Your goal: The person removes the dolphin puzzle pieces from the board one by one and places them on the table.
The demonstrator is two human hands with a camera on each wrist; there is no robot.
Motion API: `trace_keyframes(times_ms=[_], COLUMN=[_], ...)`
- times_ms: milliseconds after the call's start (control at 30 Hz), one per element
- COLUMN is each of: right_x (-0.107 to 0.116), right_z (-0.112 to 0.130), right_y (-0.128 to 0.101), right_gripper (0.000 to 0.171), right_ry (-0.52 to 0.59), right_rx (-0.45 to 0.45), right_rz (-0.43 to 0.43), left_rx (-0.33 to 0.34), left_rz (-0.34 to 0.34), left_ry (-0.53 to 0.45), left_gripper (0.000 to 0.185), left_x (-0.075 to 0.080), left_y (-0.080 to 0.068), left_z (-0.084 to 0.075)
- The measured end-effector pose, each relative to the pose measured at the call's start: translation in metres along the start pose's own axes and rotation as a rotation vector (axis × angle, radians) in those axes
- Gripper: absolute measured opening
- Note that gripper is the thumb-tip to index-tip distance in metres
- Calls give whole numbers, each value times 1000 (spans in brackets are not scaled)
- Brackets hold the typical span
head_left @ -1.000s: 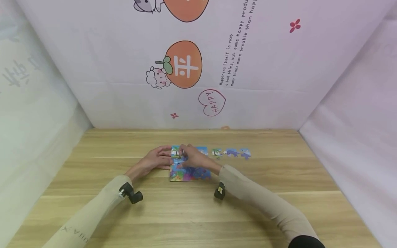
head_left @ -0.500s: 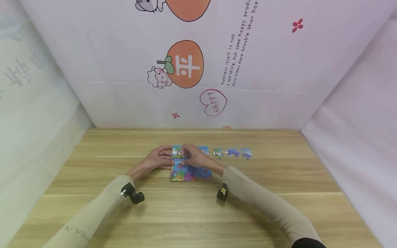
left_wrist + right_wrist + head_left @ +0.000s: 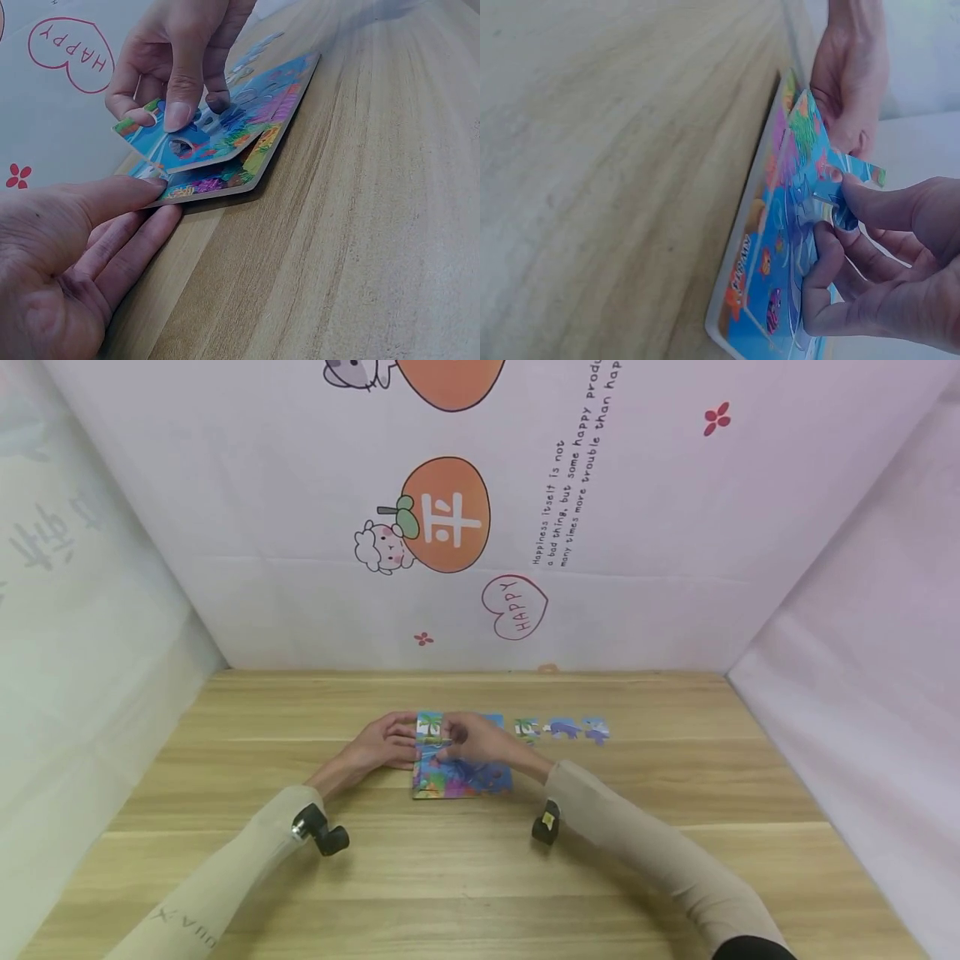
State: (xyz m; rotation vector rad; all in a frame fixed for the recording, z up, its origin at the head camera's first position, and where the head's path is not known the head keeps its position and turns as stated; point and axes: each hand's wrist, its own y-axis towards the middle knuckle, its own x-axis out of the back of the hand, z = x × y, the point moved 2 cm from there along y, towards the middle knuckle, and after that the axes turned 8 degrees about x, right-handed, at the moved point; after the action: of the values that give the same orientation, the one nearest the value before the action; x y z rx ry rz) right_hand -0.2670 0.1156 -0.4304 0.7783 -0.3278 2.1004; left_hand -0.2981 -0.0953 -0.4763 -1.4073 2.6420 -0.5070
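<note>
A colourful sea-scene jigsaw board (image 3: 438, 791) lies flat on the table. My left hand (image 3: 378, 743) holds its left edge, thumb on top and fingers along the side in the left wrist view. Over the board, my right hand (image 3: 483, 742) pinches a joined section of puzzle pieces (image 3: 201, 156) between thumb and fingers. The left side of that section tilts up off the board frame (image 3: 199, 187), leaving a gap beneath it. A hole shows in the section near the right thumb in the left wrist view. Part of the picture is hidden under the right hand.
Loose puzzle pieces lie in a row right of the board: a palm tree piece (image 3: 525, 728), a purple one (image 3: 564, 728) and a blue-purple one (image 3: 597, 730). White printed cloth walls (image 3: 637, 627) stand behind and on both sides of the wooden table (image 3: 450, 877).
My right hand and forearm have shifted slightly to the right, and the fingers have drawn a little toward me over the board. The left hand and the loose pieces have stayed put.
</note>
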Motion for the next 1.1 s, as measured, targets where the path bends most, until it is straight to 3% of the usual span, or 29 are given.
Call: trace_keyframes(times_ms=[167, 400, 667, 933, 1100], right_x=[5, 4, 3, 7, 13], right_z=[4, 7, 0, -5, -6], right_y=[0, 1, 0, -3, -4], right_gripper=[18, 18, 17, 17, 18], right_ry=[43, -3, 57, 238, 255], right_rx=[11, 25, 2, -116, -137], right_rz=[15, 10, -18, -22, -7], left_rx=[10, 44, -1, 58, 56], left_rz=[34, 123, 85, 27, 15], left_ry=[16, 84, 175, 204, 194], left_gripper=[78, 88, 96, 97, 96], left_x=[2, 7, 0, -2, -3], left_y=[0, -5, -7, -14, -14], left_z=[0, -2, -6, -12, -15])
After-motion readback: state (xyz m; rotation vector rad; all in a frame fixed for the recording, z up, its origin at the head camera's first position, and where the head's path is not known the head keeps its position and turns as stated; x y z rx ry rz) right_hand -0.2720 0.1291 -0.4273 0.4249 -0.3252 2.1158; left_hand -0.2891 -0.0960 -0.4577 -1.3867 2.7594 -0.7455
